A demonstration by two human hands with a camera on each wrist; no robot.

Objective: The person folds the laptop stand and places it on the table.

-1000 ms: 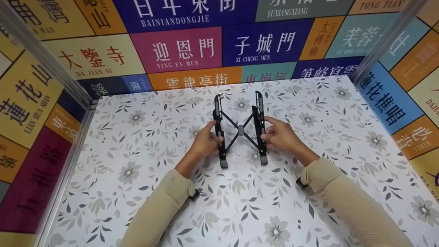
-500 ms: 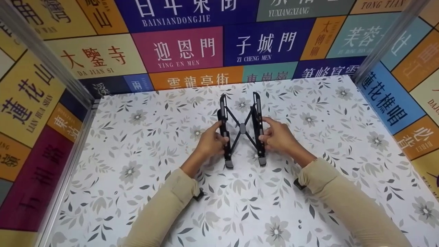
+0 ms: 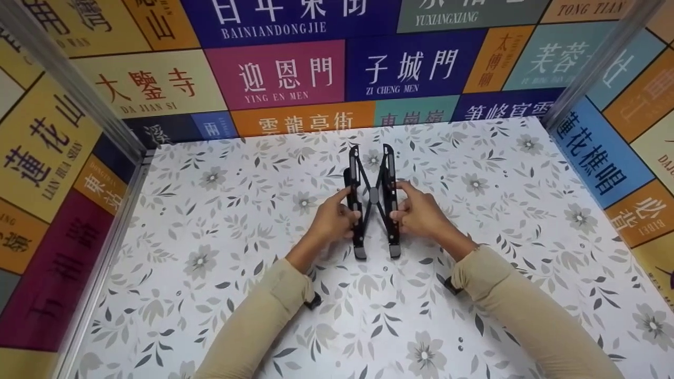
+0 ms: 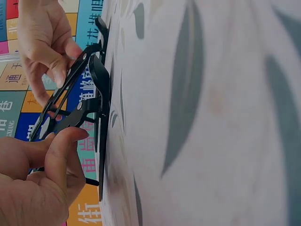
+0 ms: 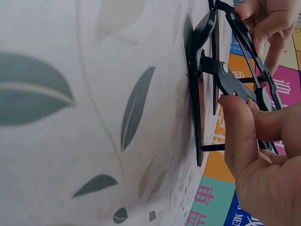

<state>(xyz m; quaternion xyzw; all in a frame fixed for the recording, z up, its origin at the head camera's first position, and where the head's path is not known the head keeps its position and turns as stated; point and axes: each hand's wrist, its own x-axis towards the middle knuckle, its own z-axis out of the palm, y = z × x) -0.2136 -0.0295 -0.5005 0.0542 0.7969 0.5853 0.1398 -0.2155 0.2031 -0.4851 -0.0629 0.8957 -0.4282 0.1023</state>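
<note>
A black folding laptop stand (image 3: 374,195) stands on the table, its two side rails close to parallel and joined by crossed bars with a grey oval hub. My left hand (image 3: 335,217) pinches the left rail, thumb on the near side and index finger reaching along it. On the other side my right hand (image 3: 419,211) pinches the right rail in the same manner. Both wrist views show the stand (image 4: 75,113) low over the table, its lower bars along the surface and its upper arms raised at a slant between the hands.
The table (image 3: 295,326) wears a white cover printed with grey flowers and leaves. Colourful sign panels (image 3: 274,73) with Chinese lettering rise behind it and at both sides. Metal frame posts (image 3: 100,95) mark the corners.
Both hands have moved toward each other, the left one more. The stand's two rails are now much closer together and its crossed bars stand steeper.
</note>
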